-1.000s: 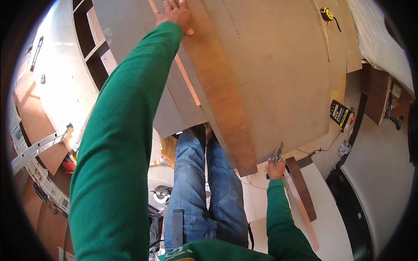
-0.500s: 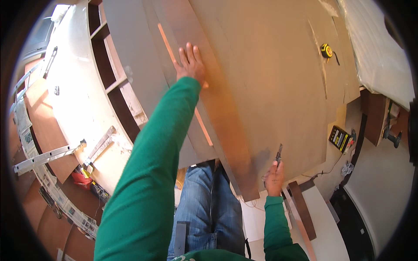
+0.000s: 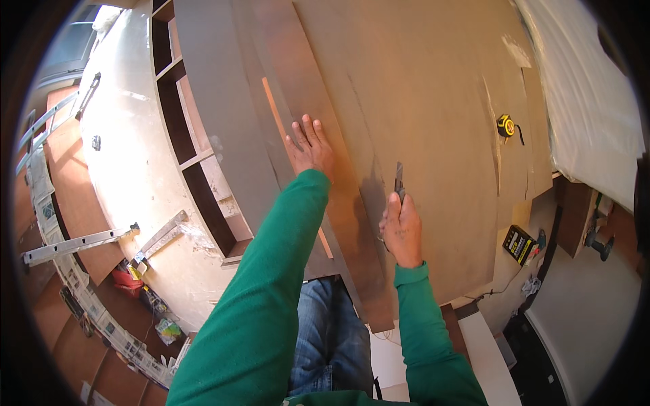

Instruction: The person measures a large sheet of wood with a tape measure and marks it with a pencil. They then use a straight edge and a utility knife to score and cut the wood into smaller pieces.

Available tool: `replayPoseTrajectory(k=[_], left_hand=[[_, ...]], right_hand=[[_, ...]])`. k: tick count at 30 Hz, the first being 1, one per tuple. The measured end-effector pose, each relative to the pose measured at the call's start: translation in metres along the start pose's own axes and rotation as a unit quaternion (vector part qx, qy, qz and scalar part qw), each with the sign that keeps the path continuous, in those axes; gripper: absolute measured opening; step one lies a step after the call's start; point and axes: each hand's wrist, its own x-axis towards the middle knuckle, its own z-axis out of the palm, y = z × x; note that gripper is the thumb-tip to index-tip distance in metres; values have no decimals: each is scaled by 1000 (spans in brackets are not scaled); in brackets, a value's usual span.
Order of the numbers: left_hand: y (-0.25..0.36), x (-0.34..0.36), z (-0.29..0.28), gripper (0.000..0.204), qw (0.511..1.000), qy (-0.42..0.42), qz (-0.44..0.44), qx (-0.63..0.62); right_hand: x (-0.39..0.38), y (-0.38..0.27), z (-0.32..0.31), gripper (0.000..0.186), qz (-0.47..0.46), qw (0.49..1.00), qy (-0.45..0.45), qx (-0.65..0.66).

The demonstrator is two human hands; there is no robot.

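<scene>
My left hand [image 3: 313, 147] lies flat, fingers spread, on a long reddish-brown strip [image 3: 355, 250] that runs over a wide grey-brown sheet [image 3: 440, 101]. Beside those fingers a thin orange strip [image 3: 273, 108] shows, partly hidden by my left hand and forearm. My right hand [image 3: 404, 233] is closed around a utility knife [image 3: 399, 177], its blade pointing away from me. The knife is above the sheet, just right of the brown strip's edge. Whether the blade touches the sheet I cannot tell.
A yellow-and-black tape measure [image 3: 506, 126] rests on the sheet at the right. Beyond it lies white plastic wrapping [image 3: 575, 81]. A black-and-yellow box [image 3: 518, 244] is near the lower right edge. An open wooden frame [image 3: 196, 159] and a metal ladder [image 3: 78, 245] are at the left.
My right hand has moved up and left over the sheet with the knife, closer to the brown strip. My left hand appears lower in the picture, flat on the strip; the view has shifted too.
</scene>
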Motion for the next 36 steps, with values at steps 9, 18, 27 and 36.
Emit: replayPoseTrajectory(k=[9, 18, 27, 36], left_hand=[[-12, -1, -4, 140, 995, -26, 42, -90], [-13, 3, -2, 143, 993, -19, 53, -108], [-17, 0, -19, 139, 990, -62, 67, -106], [-22, 1, -13, 141, 990, -50, 91, -97]], right_hand=[[41, -46, -8, 36, -21, 997, -45, -52], [107, -68, 49, 31, -154, 982, -67, -89], [204, -152, 109, 39, -215, 958, -88, -171], [221, -173, 130, 40, -178, 955, -113, -207]])
